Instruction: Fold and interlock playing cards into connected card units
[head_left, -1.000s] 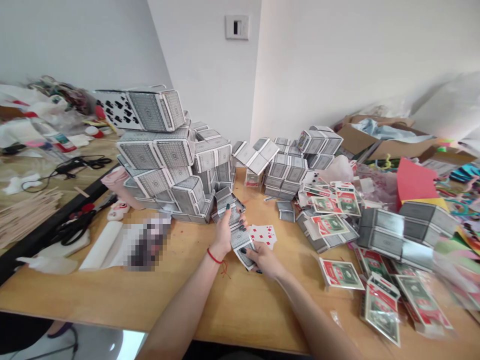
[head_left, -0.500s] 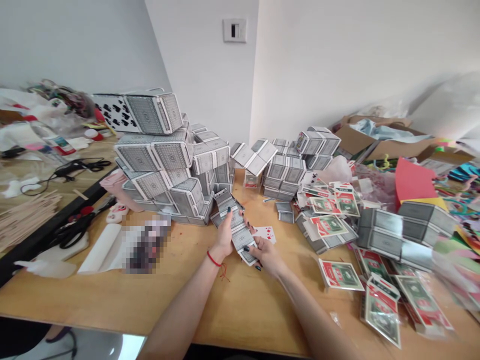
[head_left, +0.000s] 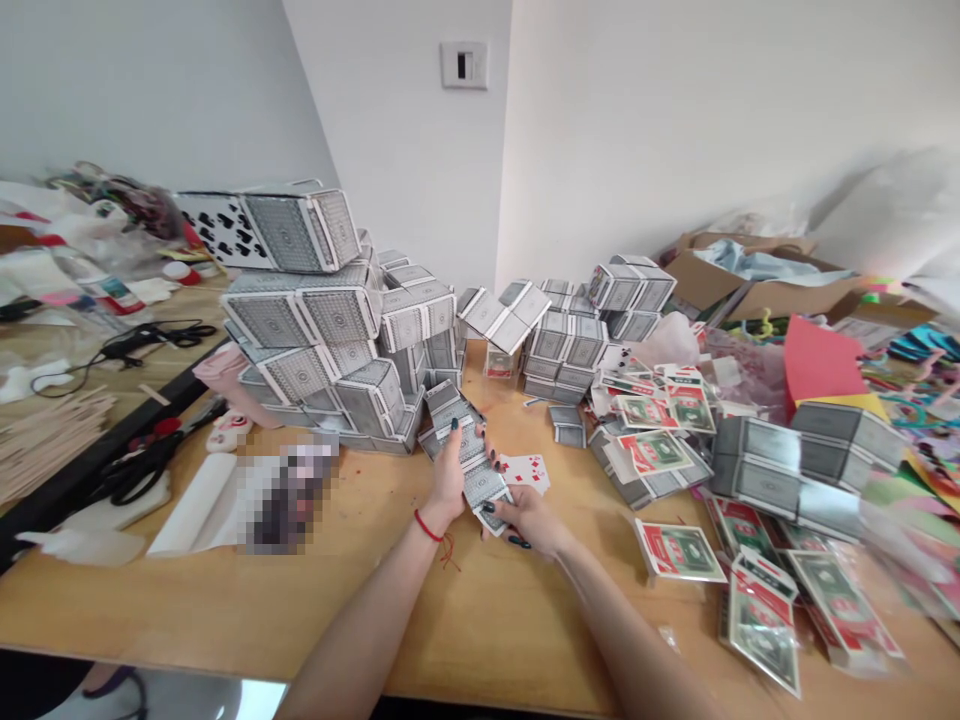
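Between my hands is a long strip of joined playing cards, grey patterned backs facing up. My left hand wraps round its left side, thumb on top and fingertips showing at the far edge. At the near end my right hand pinches the strip, thumb above and fingers beneath. A few loose face-up cards with red diamonds lie on the table just right of the strip. Beyond my left hand stands a tall stack of blocks built from folded cards.
More card blocks stand at the back right. Red and green card boxes lie on the right of the wooden table, near an open cardboard box. Scissors, a glue bottle and a paper roll lie left.
My right thumb and fingers have shifted slightly at the strip's near end. My left hand keeps its grip. The whole view has moved a little.
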